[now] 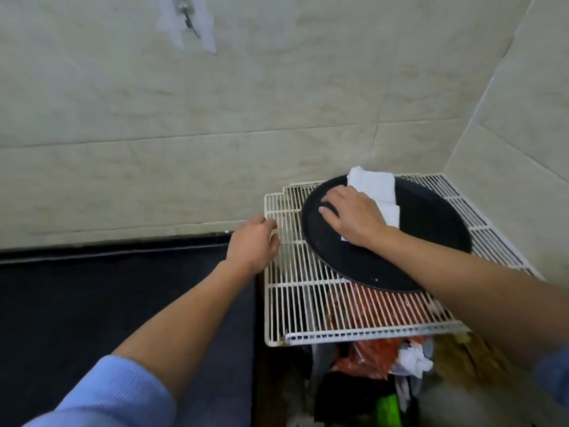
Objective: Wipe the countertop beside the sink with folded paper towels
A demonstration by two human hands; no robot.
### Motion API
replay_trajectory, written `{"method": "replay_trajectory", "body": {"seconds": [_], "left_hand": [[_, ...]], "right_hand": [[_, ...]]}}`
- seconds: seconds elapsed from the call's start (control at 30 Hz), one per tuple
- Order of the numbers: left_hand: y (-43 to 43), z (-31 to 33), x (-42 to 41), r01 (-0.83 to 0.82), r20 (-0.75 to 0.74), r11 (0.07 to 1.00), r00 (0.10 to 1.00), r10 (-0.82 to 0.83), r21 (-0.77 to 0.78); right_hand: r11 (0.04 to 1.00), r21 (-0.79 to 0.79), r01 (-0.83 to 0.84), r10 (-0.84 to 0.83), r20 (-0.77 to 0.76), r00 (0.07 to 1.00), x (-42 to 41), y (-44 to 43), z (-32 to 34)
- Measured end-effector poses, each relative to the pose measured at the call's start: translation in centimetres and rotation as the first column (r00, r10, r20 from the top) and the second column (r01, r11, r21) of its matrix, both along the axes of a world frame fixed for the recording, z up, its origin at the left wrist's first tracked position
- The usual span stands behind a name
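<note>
Folded white paper towels (372,188) lie on a round black tray (431,223), which rests on a white wire rack (301,306). My right hand (354,217) lies flat on the near end of the towels, fingers pointing left over the tray. My left hand (254,243) grips the rack's left edge with curled fingers. The dark countertop (123,303) stretches to the left of the rack.
Beige tiled walls close in behind and on the right, meeting in a corner behind the rack. A metal hook (187,16) hangs on the back wall. Under the rack lie red bags (372,355), crumpled white paper (412,360) and a green object (389,409).
</note>
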State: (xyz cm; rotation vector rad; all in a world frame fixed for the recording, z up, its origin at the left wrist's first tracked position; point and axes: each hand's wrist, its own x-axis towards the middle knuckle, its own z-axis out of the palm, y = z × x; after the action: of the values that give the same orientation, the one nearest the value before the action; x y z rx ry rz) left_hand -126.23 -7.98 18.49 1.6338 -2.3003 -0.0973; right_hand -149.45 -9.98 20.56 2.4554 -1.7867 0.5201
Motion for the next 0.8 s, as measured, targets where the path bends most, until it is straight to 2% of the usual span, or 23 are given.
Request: {"method": "replay_trajectory", "body": {"seconds": [0.1,0.2,0.4,0.63,0.8], "left_hand": [[4.8,-0.4,5.5,-0.156,0.037,0.988,0.987,0.155,0.019],[11.1,-1.0,12.2,-0.317,0.105,0.945,0.945,0.309,0.077],[22.0,-1.5,25.3,-0.621,0.144,0.78,0.781,0.607,0.076],[34.0,-2.4,39.5,-0.786,0.2,0.615,0.615,0.763,0.069],[42.3,-1.7,51.9,-0.841,0.24,0.537,0.536,0.809,0.066]], "right_hand": [[0.986,-0.027,-0.167,0.167,0.019,0.986,6.1,1.3,0.6],[0.947,0.013,-0.322,0.321,0.045,0.946,14.0,4.1,-0.4],[0.8,0.07,-0.596,0.598,0.002,0.802,28.9,9.7,-1.0],[0.635,0.13,-0.761,0.772,-0.062,0.633,46.9,17.4,-2.2],[0.563,0.185,-0.806,0.824,-0.05,0.564,61.2,24.0,-3.4]]}}
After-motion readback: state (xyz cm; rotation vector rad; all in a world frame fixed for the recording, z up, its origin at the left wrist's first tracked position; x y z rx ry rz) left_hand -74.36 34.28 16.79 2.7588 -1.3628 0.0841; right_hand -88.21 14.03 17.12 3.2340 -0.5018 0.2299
